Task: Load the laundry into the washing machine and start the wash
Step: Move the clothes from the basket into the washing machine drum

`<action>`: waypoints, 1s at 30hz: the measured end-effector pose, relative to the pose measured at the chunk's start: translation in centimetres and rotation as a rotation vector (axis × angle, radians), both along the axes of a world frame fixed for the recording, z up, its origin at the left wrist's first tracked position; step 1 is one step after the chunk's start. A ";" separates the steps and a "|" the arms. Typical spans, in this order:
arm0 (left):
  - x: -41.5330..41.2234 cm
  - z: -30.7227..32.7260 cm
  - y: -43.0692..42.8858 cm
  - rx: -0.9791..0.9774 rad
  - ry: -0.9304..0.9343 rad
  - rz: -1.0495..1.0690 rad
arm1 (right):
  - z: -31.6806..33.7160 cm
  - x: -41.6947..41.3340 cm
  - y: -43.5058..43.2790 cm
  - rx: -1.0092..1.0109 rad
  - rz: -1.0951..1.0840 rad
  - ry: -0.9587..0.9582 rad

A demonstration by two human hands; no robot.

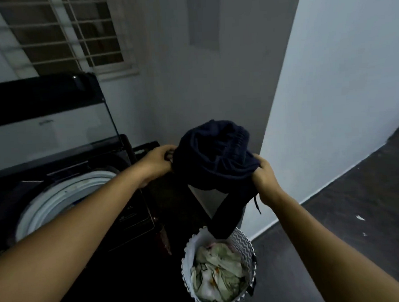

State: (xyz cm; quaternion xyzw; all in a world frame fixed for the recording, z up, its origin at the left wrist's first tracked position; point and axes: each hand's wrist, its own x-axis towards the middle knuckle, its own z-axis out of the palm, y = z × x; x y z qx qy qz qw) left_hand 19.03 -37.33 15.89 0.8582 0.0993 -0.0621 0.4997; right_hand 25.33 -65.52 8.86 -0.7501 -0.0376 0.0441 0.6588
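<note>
**Navy garment held above the basket**

We hold a bunched dark navy garment (215, 157) between both hands, above the laundry basket (243, 241) and to the right of the top-loading washing machine (137, 218). Our left hand (158, 161) grips its left edge with curled fingers. Our right hand (263, 178) clutches the fabric low on the right. One dark end hangs to the basket's rim, where pale printed cloth (216, 270) lies inside. The washer's lid (49, 131) stands raised.
</note>
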 end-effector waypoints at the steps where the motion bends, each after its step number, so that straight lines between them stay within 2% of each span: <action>1: -0.1 -0.3 1.1 0.046 0.022 0.008 | 0.9 0.4 0.0 -0.023 -0.022 -0.013; 5: -0.2 0.6 1.7 0.064 -0.034 0.047 | 4.4 0.7 1.4 -0.138 -0.061 -0.081; 8: 0.2 2.2 -0.3 0.023 -0.150 -0.054 | 6.6 0.4 2.8 -0.248 -0.053 -0.122; 10: 0.4 3.0 -2.0 0.064 -0.172 -0.168 | 8.0 0.1 3.8 -0.276 -0.038 -0.148; 13: 1.0 3.3 -3.8 0.283 -0.209 -0.200 | 10.5 -1.1 5.4 -0.224 0.022 -0.182; 19: 2.5 4.2 -3.4 0.309 -0.416 -0.043 | 14.4 -2.7 4.7 -0.078 0.304 -0.252; 23: 2.5 4.5 -2.4 0.083 -0.490 0.082 | 14.2 -2.0 3.7 -0.071 0.417 -0.304; 26: 2.6 5.5 -1.3 -0.122 -0.527 0.116 | 12.6 -1.0 3.5 -0.321 0.314 -0.450; 27: 2.6 6.1 -0.9 -0.188 -0.547 0.126 | 11.7 -0.5 3.5 -0.388 0.282 -0.434; 30: 2.1 8.2 0.4 -0.400 -0.605 0.152 | 8.9 0.1 4.2 -0.466 0.264 -0.208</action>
